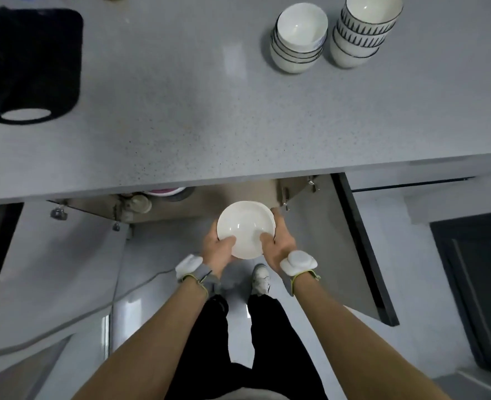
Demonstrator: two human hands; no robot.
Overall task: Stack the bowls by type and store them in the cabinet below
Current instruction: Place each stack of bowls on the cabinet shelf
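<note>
Dim, soft frame; glare on countertop [232, 57], edges warped.

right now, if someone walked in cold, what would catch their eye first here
First the white bowls, held low in front of the open cabinet, the left hand and right hand each with a grip on the near rim. Next, two bowl stacks at the counter's far right: a thin-lined stack and, right of it, a dash-patterned stack. At far left lies a black board.

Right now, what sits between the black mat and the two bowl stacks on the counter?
Nothing: the head view shows bare grey counter between the black mat and the bowl stacks.
</note>
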